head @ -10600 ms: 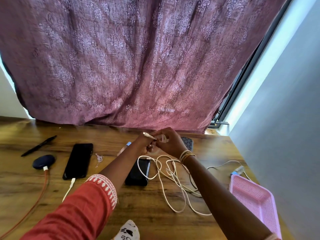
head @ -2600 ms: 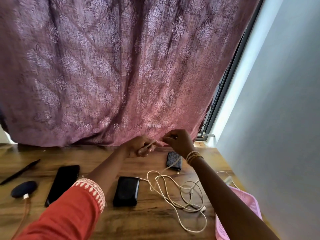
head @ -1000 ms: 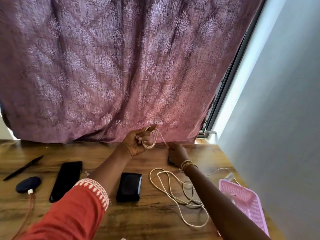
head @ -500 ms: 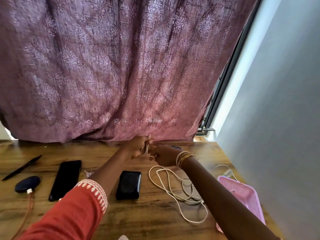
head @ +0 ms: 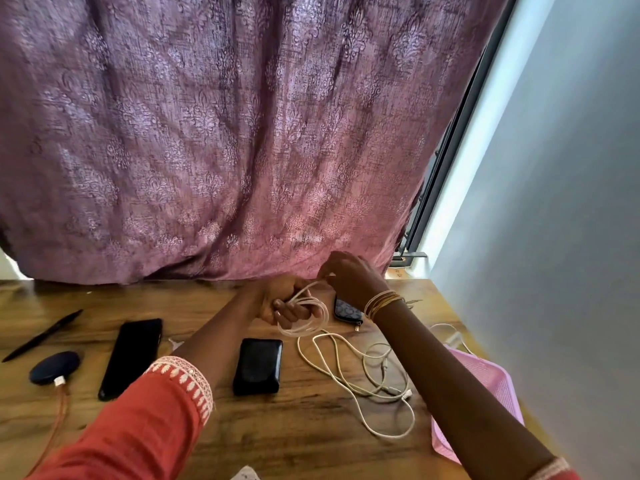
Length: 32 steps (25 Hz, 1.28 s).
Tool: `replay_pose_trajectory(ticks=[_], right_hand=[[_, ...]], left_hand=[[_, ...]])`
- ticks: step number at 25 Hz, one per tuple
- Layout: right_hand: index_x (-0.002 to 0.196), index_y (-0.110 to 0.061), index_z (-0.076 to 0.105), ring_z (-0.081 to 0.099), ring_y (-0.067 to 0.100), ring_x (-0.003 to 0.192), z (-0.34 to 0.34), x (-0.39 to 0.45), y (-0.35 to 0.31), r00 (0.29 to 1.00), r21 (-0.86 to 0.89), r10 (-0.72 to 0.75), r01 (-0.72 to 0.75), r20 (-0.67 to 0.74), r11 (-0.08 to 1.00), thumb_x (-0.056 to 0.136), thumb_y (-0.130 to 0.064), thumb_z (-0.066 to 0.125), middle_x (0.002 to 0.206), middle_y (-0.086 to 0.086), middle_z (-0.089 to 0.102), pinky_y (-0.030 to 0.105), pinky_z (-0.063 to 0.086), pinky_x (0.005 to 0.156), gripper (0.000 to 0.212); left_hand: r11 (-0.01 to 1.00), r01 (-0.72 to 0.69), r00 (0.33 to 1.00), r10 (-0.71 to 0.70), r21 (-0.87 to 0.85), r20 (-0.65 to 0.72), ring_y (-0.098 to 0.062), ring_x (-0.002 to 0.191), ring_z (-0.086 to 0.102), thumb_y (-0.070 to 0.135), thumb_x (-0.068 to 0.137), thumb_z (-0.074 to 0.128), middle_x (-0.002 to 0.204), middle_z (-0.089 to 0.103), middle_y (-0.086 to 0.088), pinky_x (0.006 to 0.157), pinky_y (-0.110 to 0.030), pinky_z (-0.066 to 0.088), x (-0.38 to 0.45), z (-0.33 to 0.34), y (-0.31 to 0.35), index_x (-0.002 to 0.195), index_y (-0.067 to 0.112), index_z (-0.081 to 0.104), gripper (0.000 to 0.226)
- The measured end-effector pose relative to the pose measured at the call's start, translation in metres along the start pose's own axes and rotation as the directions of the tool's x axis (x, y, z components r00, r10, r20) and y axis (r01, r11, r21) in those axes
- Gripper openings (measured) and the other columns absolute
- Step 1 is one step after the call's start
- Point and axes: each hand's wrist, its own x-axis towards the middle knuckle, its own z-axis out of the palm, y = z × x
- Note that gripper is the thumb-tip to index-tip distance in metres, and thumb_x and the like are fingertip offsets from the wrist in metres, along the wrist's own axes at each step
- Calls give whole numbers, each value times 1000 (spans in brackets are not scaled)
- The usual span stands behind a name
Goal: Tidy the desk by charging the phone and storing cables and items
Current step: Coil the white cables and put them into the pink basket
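A patterned purple curtain (head: 221,140) is hanging across most of the upper frame, its lower edge reaching down to the far edge of the wooden desk (head: 311,434). At the upper right, a dark window frame (head: 446,174) is running diagonally beside a bright strip of daylight, and a plain pale wall (head: 561,209) is filling the right side.

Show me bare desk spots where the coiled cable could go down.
Free: the strip between phone and power bank, though the left forearm crosses it; the near edge below the power bank. Crowded: loose cable fills the space between power bank and pink tray.
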Motion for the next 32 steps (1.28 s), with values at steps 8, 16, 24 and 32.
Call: replay_pose_trajectory(ticks=[8, 16, 24, 32], right_hand=[[90, -9, 72, 59, 13, 74, 30, -15, -10, 897, 591, 403, -227, -184, 774, 86, -8, 58, 89, 6, 70, 24, 46, 67, 15], [94, -7, 74, 49, 4, 68, 26, -8, -13, 974, 411, 195, -131, -116, 902, 86, -8, 62, 83, 3, 62, 11, 34, 64, 14], [96, 6, 71, 54, -4, 40, 34, -7, -24, 818, 818, 538, -444, 204, 365, 86, 3, 61, 52, -4, 64, 14, 45, 43, 14], [91, 17, 65, 51, 5, 31, 40, -8, -33, 678, 912, 639, -397, 364, -98, 85, 3, 63, 43, 2, 57, 15, 41, 34, 15]], left_hand=[[987, -124, 987, 111, -105, -118, -1, 22, 29, 20, 79, 29, 37, 36, 7, 33, -11, 18, -9, 6, 3, 72, 4, 60, 35], [989, -117, 990, 109, -93, -89, -1, 22, 30, 23, 86, 25, 37, 37, 7, 33, -12, 19, -9, 7, 0, 72, 4, 59, 42], [979, -202, 902, 188, 4, -388, -1, 21, 21, 23, 95, 31, 34, 32, 4, 31, -9, 13, -9, 16, 1, 52, 6, 52, 51], [914, -155, 472, 401, 374, -785, -4, 21, 30, 34, 99, 46, 35, 41, 1, 29, -10, 24, 9, 19, 6, 65, 8, 52, 43]])
